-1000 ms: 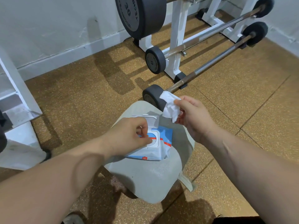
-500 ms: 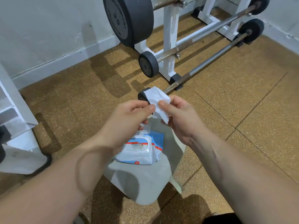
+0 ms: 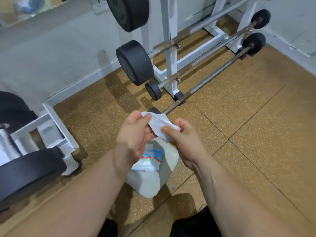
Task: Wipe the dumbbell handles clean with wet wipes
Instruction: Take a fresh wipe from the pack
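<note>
Head view, left hand (image 3: 133, 134) and right hand (image 3: 184, 139) both pinching wet wipe (image 3: 159, 124), now stretched wider than before

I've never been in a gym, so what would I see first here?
First, the white wet wipe pinched between the left hand and right hand, right in the middle. Just below them a blue-and-white wipes pack lies on a grey bag on the floor. Behind, big black weight plates sit on bars in a white rack by the wall.
</note>
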A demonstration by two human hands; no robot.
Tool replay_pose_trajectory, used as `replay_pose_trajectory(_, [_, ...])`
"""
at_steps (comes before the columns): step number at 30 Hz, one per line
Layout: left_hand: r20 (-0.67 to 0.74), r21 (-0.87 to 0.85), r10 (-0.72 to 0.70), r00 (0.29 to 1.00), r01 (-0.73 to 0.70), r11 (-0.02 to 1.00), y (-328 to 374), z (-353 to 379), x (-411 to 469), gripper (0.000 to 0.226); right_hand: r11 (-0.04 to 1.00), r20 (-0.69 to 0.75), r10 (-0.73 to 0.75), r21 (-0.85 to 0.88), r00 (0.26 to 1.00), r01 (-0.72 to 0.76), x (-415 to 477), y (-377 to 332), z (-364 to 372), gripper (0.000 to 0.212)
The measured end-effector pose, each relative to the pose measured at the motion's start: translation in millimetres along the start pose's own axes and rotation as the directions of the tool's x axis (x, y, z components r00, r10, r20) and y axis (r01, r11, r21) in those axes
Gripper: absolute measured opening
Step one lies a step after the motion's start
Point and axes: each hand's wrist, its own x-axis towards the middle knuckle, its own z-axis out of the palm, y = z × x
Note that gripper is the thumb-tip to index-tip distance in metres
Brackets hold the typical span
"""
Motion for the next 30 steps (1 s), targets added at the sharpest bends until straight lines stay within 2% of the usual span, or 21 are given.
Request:
replay_pose_trajectory(2, [-0.007, 0.093, 0.029, 1.000, -0.028, 0.995, 33.7, 3.8, -26.8, 0.014, 0.980, 0.109, 0.068, 0.179, 0.992, -0.087, -23.0, -41.8, 8.3, 0.028])
replay_pose_trajectory(4, [-0.022, 0.179, 0.066, 0.998, -0.061, 0.982, 71.6, 4.2, -59.7, 0.014, 0.960, 0.163, 0.102, 0.243, 0.981, -0.141, -48.1, -87.2, 22.5, 0.019])
replay_pose_trajectory(7, [-0.037, 0.262, 0.126, 0.991, -0.112, 0.959, 135.9, -3.3, -117.6, 0.020, 0.985, 0.189, 0.108, 0.114, 0.976, -0.131, -87.1, -154.5, 57.0, 0.033])
replay_pose_trajectory(11, [-0.071, 0.205, 0.110, 0.991, -0.094, 0.974, 227.9, -31.1, -203.5, 0.005, 0.995, 0.225, 0.093, -0.065, 0.970, -0.080, -146.7, -243.9, 121.4, 0.013])
replay_pose_trajectory(14, [-0.083, 0.218, 0.078, 0.994, -0.058, 0.974, 277.2, -65.3, -255.3, 0.024, 0.988, 0.229, 0.062, -0.151, 0.971, -0.027, -185.0, -291.1, 172.8, 0.015])
replay_pose_trajectory(18, [-0.118, 0.082, 0.065, 0.991, -0.056, 0.995, 307.4, -98.1, -314.9, 0.023, 0.994, 0.260, 0.035, -0.105, 0.965, -0.008, -220.2, -316.0, 223.9, 0.018])
replay_pose_trajectory(22, [-0.198, 0.054, 0.155, 0.968, -0.147, 0.988, 294.6, -111.9, -372.6, 0.020, 0.990, 0.396, 0.051, -0.141, 0.917, 0.005, -246.0, -312.8, 259.6, 0.012])
replay_pose_trajectory(24, [-0.367, 0.029, 0.190, 0.911, -0.192, 0.981, 279.2, -121.5, -404.0, 0.033, 0.981, 0.475, 0.063, -0.191, 0.878, 0.034, -259.8, -307.2, 279.5, 0.020])
replay_pose_trajectory(26, [-0.548, 0.051, 0.199, 0.813, -0.205, 0.977, 261.1, -141.8, -435.8, 0.039, 0.971, 0.539, 0.068, -0.228, 0.839, 0.067, -276.8, -296.6, 301.9, 0.016])
replay_pose_trajectory(28, [-0.657, 0.078, 0.203, 0.726, -0.202, 0.976, 242.8, -170.8, -470.7, 0.034, 0.958, 0.600, 0.099, -0.273, 0.794, 0.087, -300.8, -283.1, 328.8, 0.008])
replay_pose_trajectory(30, [-0.745, 0.091, 0.196, 0.638, -0.194, 0.977, 224.3, -201.1, -506.8, 0.019, 0.941, 0.661, 0.150, -0.324, 0.735, 0.099, -330.9, -266.1, 358.9, 0.007])
